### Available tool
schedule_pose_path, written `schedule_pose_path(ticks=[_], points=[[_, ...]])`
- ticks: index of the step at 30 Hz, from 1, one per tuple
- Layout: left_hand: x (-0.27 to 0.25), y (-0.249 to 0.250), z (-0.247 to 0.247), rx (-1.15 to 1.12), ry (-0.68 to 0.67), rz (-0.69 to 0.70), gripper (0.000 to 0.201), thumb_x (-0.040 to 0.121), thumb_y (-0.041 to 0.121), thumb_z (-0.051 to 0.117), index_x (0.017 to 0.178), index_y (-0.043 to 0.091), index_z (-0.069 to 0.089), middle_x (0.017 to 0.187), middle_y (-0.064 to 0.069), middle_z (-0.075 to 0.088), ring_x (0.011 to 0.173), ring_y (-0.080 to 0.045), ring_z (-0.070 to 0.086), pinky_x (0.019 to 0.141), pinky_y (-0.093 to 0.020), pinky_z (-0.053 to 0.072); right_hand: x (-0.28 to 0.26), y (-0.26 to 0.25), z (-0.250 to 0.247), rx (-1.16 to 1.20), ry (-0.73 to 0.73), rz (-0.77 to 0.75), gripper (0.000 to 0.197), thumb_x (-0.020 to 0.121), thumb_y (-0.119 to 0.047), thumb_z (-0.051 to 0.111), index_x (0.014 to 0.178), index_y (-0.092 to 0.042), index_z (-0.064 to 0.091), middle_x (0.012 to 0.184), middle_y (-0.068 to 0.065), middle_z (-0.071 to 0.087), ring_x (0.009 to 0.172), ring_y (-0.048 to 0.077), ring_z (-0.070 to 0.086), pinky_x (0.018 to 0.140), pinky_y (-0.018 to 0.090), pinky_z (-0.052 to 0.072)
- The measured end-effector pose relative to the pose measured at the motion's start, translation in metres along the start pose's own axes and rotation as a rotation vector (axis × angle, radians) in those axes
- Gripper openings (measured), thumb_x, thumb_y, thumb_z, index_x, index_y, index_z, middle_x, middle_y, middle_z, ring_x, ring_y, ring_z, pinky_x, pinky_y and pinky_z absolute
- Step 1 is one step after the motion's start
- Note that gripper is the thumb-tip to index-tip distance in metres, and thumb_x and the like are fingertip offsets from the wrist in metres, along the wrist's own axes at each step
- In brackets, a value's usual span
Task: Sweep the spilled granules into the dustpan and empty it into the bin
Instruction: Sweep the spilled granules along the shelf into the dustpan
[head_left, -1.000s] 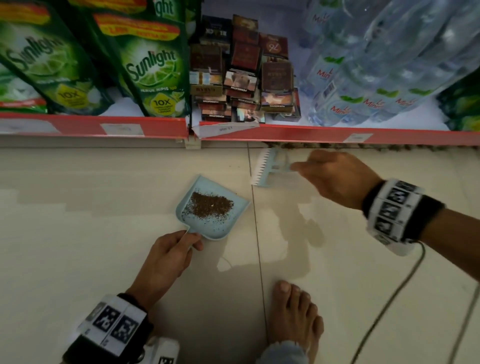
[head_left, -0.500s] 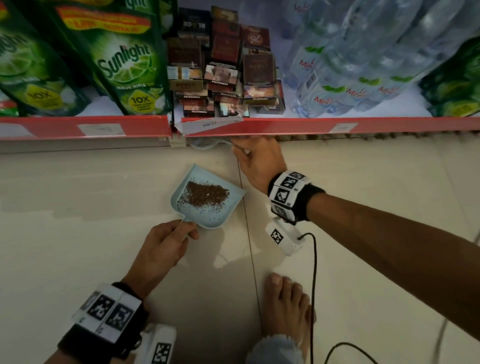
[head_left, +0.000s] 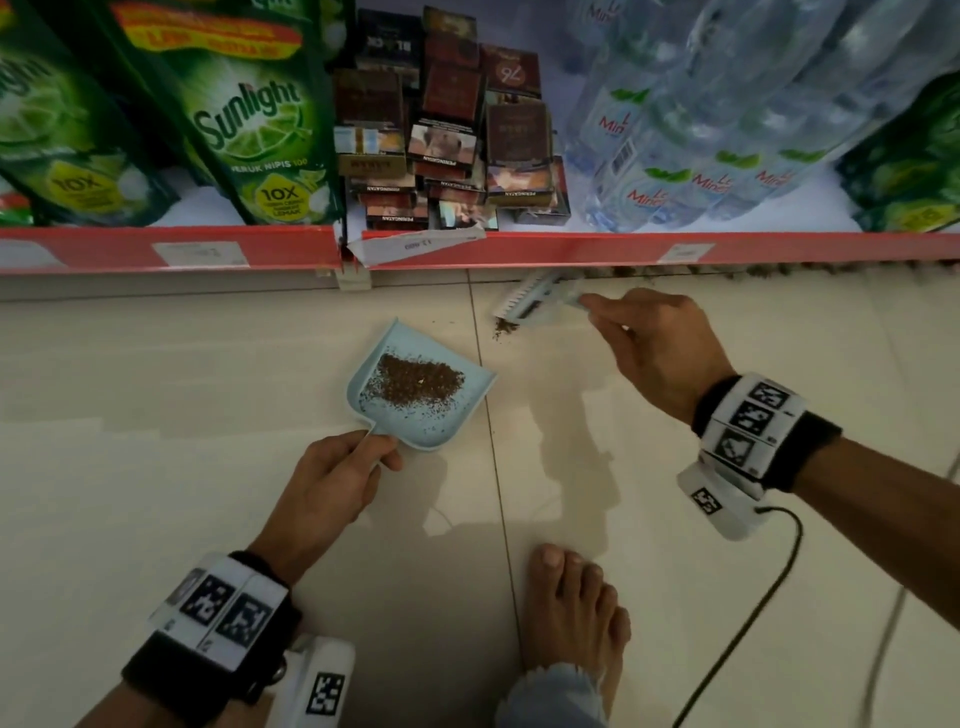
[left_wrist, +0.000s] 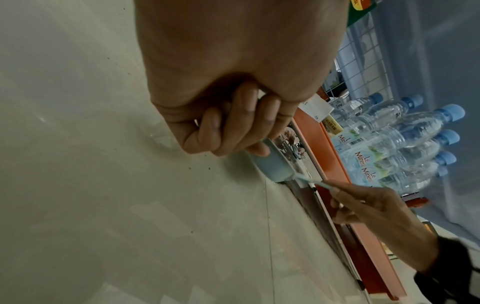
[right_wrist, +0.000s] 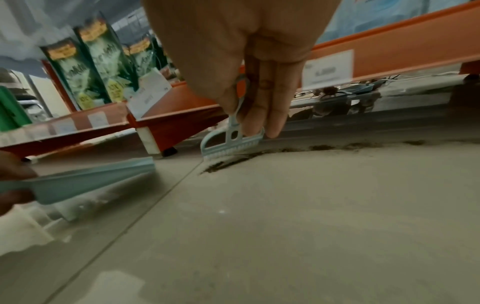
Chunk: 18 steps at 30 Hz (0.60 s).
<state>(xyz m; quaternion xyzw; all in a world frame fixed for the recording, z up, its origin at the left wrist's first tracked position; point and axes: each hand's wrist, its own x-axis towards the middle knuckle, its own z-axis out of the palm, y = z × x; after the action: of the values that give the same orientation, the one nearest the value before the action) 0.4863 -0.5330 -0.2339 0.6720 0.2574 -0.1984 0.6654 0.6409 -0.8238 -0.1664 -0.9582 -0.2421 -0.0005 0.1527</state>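
A light blue dustpan (head_left: 452, 423) lies on the tiled floor with a heap of brown granules (head_left: 418, 383) in it. My left hand (head_left: 337, 475) grips its short handle, fingers curled round it (left_wrist: 233, 127). My right hand (head_left: 654, 348) holds the handle of a small light blue brush (head_left: 530, 304), whose bristles touch the floor to the right of the pan (right_wrist: 228, 150). A small clump of granules (head_left: 503, 327) lies just in front of the bristles. More spilled granules (head_left: 769, 271) run in a dark line along the floor under the shelf edge (right_wrist: 337, 147).
A red-edged bottom shelf (head_left: 571, 248) stands right behind the spill, with green soap pouches (head_left: 249, 119), stacked small boxes (head_left: 441, 135) and water bottles (head_left: 701, 130). My bare foot (head_left: 576, 608) rests on the floor near me. A black cable (head_left: 753, 597) hangs from my right wrist.
My right hand, which reached under the shelf near the pan half a second ago, has moved right and pulled the brush out with a small clump of granules. The dustpan stays put.
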Motion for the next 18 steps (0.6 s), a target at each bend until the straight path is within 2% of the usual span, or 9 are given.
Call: schedule_pose_path(ticks=[4, 8, 12, 15, 18], points=[[0.001, 0.003, 0.009, 0.023, -0.026, 0.002, 0.033, 0.098, 0.019, 0.052, 0.07, 0.004, 0.063, 0.04, 0.007, 0.031, 0.034, -0.006, 0.025, 0.035, -0.016, 0.022, 0.021, -0.03, 0.019, 0.097, -0.014, -0.109, 0.028, 0.099, -0.021, 0.053, 0.12, -0.016, 0.071, 0.091, 0.01, 0.07, 0.081, 0.033, 0.066, 0.071, 0.041, 0.055], [-0.003, 0.005, 0.011, 0.065, -0.028, 0.0, 0.034, 0.098, 0.02, 0.052, 0.071, 0.003, 0.063, 0.042, 0.006, 0.031, 0.036, -0.007, 0.026, 0.036, -0.017, 0.022, 0.033, -0.032, 0.023, 0.008, -0.174, -0.134, 0.033, 0.101, -0.02, 0.045, 0.126, -0.017, 0.065, 0.096, 0.013, 0.065, 0.081, 0.034, 0.064, 0.068, 0.036, 0.051], [-0.007, 0.004, 0.006, 0.083, -0.002, -0.009, 0.033, 0.097, 0.02, 0.053, 0.07, 0.003, 0.063, 0.043, 0.004, 0.032, 0.036, -0.008, 0.026, 0.035, -0.016, 0.022, 0.016, 0.005, 0.002, -0.129, -0.286, -0.112, 0.037, 0.095, -0.007, 0.053, 0.129, -0.018, 0.063, 0.098, 0.018, 0.062, 0.08, 0.04, 0.065, 0.069, 0.046, 0.055], [-0.008, 0.001, 0.003, 0.082, 0.006, -0.013, 0.034, 0.098, 0.02, 0.052, 0.071, 0.002, 0.062, 0.042, 0.005, 0.032, 0.035, -0.007, 0.026, 0.035, -0.016, 0.023, 0.0, 0.034, -0.019, -0.224, -0.23, -0.059, 0.032, 0.096, -0.014, 0.055, 0.125, -0.022, 0.066, 0.096, 0.014, 0.064, 0.077, 0.041, 0.066, 0.063, 0.049, 0.055], [-0.006, 0.0, 0.003, 0.082, 0.002, -0.016, 0.034, 0.098, 0.02, 0.052, 0.07, 0.002, 0.062, 0.042, 0.005, 0.032, 0.035, -0.008, 0.027, 0.035, -0.016, 0.023, -0.004, 0.041, -0.029, -0.172, -0.136, -0.114, 0.03, 0.098, -0.017, 0.053, 0.124, -0.018, 0.068, 0.093, 0.011, 0.066, 0.076, 0.039, 0.066, 0.062, 0.048, 0.055]])
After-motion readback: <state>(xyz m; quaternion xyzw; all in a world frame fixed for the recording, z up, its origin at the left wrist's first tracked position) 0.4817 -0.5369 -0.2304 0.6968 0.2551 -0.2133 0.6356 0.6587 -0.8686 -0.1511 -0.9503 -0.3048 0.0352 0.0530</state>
